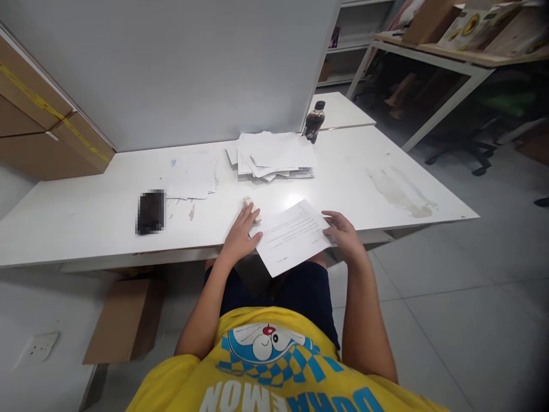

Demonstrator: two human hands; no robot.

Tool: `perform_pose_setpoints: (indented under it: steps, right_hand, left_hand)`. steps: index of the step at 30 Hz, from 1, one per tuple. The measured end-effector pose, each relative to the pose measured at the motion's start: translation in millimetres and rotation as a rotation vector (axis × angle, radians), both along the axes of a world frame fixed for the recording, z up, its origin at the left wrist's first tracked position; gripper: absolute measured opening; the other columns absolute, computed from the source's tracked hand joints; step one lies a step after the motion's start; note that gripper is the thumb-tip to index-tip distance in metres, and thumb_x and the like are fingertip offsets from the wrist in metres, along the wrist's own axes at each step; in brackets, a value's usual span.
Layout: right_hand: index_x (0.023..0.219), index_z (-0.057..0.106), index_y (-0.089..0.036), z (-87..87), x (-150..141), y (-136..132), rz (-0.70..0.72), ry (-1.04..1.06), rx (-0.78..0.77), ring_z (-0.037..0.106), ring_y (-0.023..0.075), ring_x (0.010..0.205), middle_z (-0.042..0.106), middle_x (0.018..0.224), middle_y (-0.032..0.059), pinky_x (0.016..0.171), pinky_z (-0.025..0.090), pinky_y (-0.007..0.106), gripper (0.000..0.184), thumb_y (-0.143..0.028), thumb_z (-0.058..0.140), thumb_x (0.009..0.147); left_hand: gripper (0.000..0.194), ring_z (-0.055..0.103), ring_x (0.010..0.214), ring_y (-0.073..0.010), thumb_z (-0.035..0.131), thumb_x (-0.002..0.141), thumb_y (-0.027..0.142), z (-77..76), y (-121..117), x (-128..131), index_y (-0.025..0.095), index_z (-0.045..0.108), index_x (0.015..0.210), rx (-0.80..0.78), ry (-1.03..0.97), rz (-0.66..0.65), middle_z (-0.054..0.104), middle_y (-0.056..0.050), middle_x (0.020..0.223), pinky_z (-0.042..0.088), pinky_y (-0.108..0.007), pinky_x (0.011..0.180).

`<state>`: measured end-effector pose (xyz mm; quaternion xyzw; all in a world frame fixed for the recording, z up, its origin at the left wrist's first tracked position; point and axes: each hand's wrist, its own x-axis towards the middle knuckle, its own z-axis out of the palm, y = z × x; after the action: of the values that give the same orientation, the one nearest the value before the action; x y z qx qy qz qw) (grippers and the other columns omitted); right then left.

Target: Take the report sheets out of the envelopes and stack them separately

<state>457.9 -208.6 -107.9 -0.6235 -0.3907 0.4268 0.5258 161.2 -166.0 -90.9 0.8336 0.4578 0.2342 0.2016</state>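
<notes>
A white printed sheet of paper point(294, 237) lies tilted at the table's front edge, its near corner hanging over my lap. My right hand point(345, 234) has its thumb and fingers closed on the sheet's right edge. At the left, the fingers of my left hand point(241, 232) stretch over a small cream-coloured block point(247, 201), with the thumb apart and touching the sheet's left edge. The fingers partly cover the block, so its exact kind cannot be told.
Behind the sheet is an untidy paper stack point(274, 154), with a dark drink bottle point(314, 121) beside it. Further left are a thinner pile of papers point(191, 177) and a blurred black object point(150, 212). A grey panel point(193, 68) rises behind the white table point(98, 212); cardboard boxes point(81, 149) stand far left.
</notes>
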Motion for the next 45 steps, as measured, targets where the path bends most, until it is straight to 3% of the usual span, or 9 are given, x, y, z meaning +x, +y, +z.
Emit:
perform_pose_setpoints:
  steps: [8, 14, 19, 24, 29, 33, 39, 45]
  right_hand:
    - [0.102, 0.064, -0.026, -22.0, 2.2, 0.5, -0.073, 0.169, 0.181, 0.059, 0.0230, 0.096, 0.065, 0.097, 0.0023, 0.077, 0.045, 0.035, 0.044, -0.020, 0.063, 0.058]
    - [0.107, 0.063, -0.027, -26.8, -2.4, -3.3, -0.155, 0.212, 0.250, 0.058, 0.0218, 0.102, 0.061, 0.098, 0.0012, 0.087, 0.046, 0.037, 0.046, -0.020, 0.063, 0.062]
    - [0.108, 0.063, -0.028, -26.7, -3.6, -3.9, -0.178, 0.186, 0.247, 0.057, 0.0228, 0.107, 0.060, 0.100, 0.0013, 0.093, 0.046, 0.039, 0.046, -0.021, 0.063, 0.062]
    - [0.108, 0.061, -0.028, -25.2, 0.6, -4.6, -0.097, 0.151, 0.206, 0.056, 0.0250, 0.113, 0.061, 0.108, 0.0032, 0.094, 0.046, 0.042, 0.043, -0.022, 0.063, 0.065]
    - [0.105, 0.063, -0.028, -25.1, 4.2, -5.5, -0.081, 0.150, 0.181, 0.055, 0.0250, 0.117, 0.062, 0.115, 0.0031, 0.098, 0.045, 0.042, 0.039, -0.022, 0.064, 0.066]
    - [0.108, 0.062, -0.028, -24.6, 3.2, -5.2, -0.067, 0.131, 0.185, 0.056, 0.0250, 0.116, 0.063, 0.116, 0.0039, 0.093, 0.047, 0.040, 0.041, -0.024, 0.062, 0.067]
    - [0.100, 0.067, -0.025, -17.2, -3.7, 2.0, -0.106, 0.296, 0.081, 0.063, 0.0226, 0.089, 0.069, 0.098, 0.0025, 0.071, 0.048, 0.032, 0.044, -0.023, 0.069, 0.056]
    - [0.092, 0.073, -0.024, -13.5, -3.5, 11.2, -0.143, 0.394, 0.066, 0.063, 0.0214, 0.085, 0.072, 0.095, 0.0026, 0.065, 0.048, 0.028, 0.042, -0.022, 0.074, 0.050]
  left_hand:
    - [0.048, 0.020, 0.150, -0.0287, 0.045, 0.096, 0.033, -9.5, 0.7, 9.7, 0.021, 0.039, 0.143, 0.145, 0.048, 0.061, 0.029, -0.009, 0.161, 0.031, -0.050, 0.119]
    - [0.047, 0.024, 0.149, -0.0278, 0.040, 0.099, 0.040, -10.1, -0.3, 10.5, 0.020, 0.040, 0.142, 0.174, 0.049, 0.063, 0.031, -0.010, 0.160, 0.032, -0.049, 0.119]
    - [0.055, 0.023, 0.150, -0.0278, 0.040, 0.098, 0.042, -10.7, 0.5, 10.7, 0.020, 0.033, 0.148, 0.172, 0.080, 0.055, 0.028, -0.010, 0.161, 0.031, -0.048, 0.119]
    - [0.063, 0.024, 0.149, -0.0259, 0.036, 0.099, 0.043, -11.7, 1.3, 11.7, 0.017, 0.021, 0.154, 0.182, 0.104, 0.052, 0.026, -0.012, 0.162, 0.032, -0.045, 0.118]
    - [0.069, 0.022, 0.150, -0.0280, 0.039, 0.098, 0.046, -12.9, -2.7, 14.7, 0.012, 0.019, 0.155, 0.194, 0.221, 0.056, 0.025, -0.015, 0.161, 0.027, -0.048, 0.119]
    - [0.068, 0.025, 0.149, -0.0273, 0.040, 0.098, 0.044, -15.6, -6.4, 18.1, 0.013, 0.020, 0.155, 0.219, 0.277, 0.096, 0.026, -0.015, 0.161, 0.025, -0.049, 0.119]
    - [0.064, 0.039, 0.143, -0.0257, 0.039, 0.098, 0.040, -18.0, -12.1, 15.3, 0.018, 0.020, 0.155, 0.305, 0.283, 0.142, 0.036, -0.014, 0.157, 0.035, -0.048, 0.114]
    - [0.062, 0.039, 0.143, -0.0244, 0.036, 0.100, 0.039, -20.3, -14.1, 11.0, 0.016, 0.020, 0.155, 0.374, 0.285, 0.192, 0.035, -0.014, 0.157, 0.038, -0.046, 0.113]
